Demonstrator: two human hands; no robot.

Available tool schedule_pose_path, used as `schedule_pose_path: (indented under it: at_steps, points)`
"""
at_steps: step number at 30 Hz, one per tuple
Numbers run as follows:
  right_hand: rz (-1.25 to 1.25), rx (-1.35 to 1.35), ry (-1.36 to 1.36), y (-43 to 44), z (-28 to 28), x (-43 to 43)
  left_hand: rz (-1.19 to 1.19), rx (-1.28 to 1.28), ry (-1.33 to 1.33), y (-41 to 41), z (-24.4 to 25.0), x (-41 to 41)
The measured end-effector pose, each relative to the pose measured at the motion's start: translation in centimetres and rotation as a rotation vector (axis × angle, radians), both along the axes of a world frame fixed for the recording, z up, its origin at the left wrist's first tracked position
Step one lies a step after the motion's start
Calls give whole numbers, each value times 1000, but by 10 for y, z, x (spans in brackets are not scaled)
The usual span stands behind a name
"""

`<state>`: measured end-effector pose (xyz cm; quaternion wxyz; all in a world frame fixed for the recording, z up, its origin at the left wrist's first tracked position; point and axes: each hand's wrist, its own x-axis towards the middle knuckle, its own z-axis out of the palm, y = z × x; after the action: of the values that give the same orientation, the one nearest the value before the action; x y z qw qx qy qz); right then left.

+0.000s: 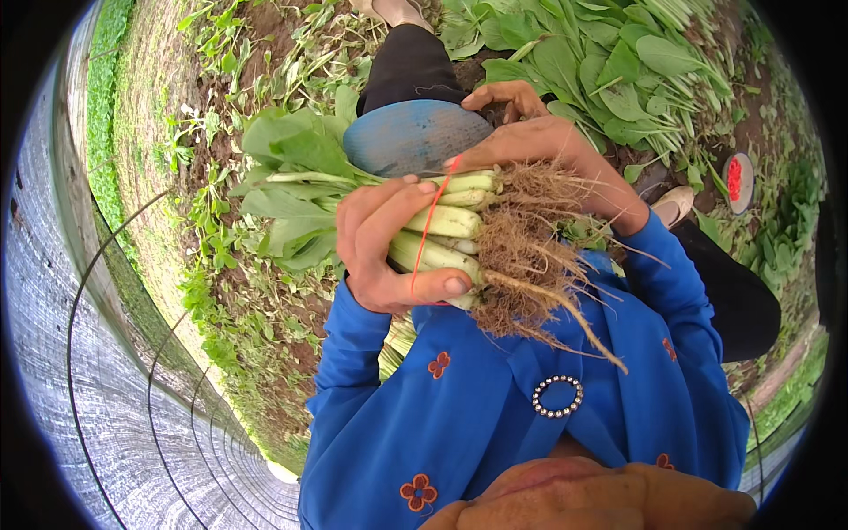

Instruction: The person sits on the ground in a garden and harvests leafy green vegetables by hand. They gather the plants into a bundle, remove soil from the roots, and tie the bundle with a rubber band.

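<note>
My left hand (384, 245) wraps round a bunch of leafy green vegetables (447, 222), fingers over the top and thumb on the near side. Its leaves (291, 146) point left. A tangle of soil-brown roots (530, 245) hangs to the right. A thin red rubber band (426, 232) crosses the pale stems, running under the left thumb. From the far side, my right hand (540, 142) reaches in with its thumb tip at the band's upper end. Its forefinger stands apart from the thumb. The band's far side is hidden.
Loose leafy vegetables (616, 73) lie heaped at the upper right. A small bowl (745, 189) with red bands stands at the right. Beyond the bunch is a soil-smeared blue oval surface (417, 136) at my knee. Plastic sheeting on hoops (79, 318) curves along the left.
</note>
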<state>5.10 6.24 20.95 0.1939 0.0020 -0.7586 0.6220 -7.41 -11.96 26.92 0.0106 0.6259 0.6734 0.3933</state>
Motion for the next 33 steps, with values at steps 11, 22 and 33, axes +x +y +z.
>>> schedule_pose_path:
  at_steps: [11, 22, 33]
  points:
    - [282, 373, 106, 24, 16, -54, -59, -15, -24, -25, -16, -30]
    - [62, -351, 153, -73, -38, -40, 335, -14, -525, -84, -24, -43]
    - [-628, 210, 321, -88, -27, -15, 327, 33, -693, -68, -20, -47]
